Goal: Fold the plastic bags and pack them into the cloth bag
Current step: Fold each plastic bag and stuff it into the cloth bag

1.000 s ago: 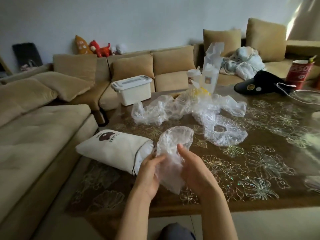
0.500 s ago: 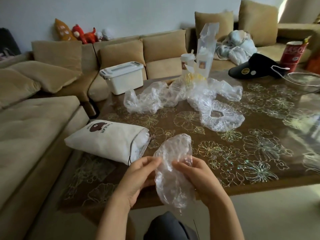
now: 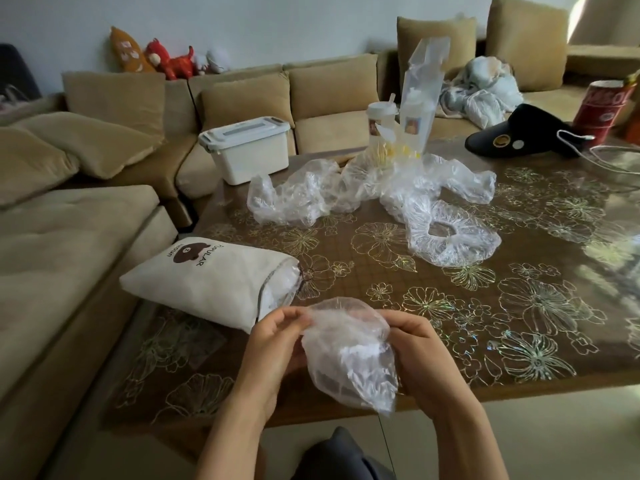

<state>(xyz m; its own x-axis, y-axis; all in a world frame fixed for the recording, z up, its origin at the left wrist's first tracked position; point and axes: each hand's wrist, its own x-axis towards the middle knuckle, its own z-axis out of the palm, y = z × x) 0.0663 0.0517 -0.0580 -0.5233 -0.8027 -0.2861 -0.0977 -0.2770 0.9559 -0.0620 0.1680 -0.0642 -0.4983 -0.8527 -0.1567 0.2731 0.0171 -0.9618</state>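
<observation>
I hold a crumpled clear plastic bag over the near edge of the table. My left hand pinches its upper left edge and my right hand grips its right side. A white cloth bag with a brown bear print lies on its side just left of my hands, its drawstring mouth facing right with white plastic showing inside. Farther back lie a long heap of clear plastic bags and a round elastic-edged clear bag.
The brown table has a gold flower pattern under glass. At its back stand two drink cups in a tall clear bag, a black visor cap, a white cable and a red cup. A beige sofa with a white storage box wraps the left and back.
The bag has been turned and bunched lower between my hands, and my hands have drawn back toward the table's near edge. The view has shifted slightly.
</observation>
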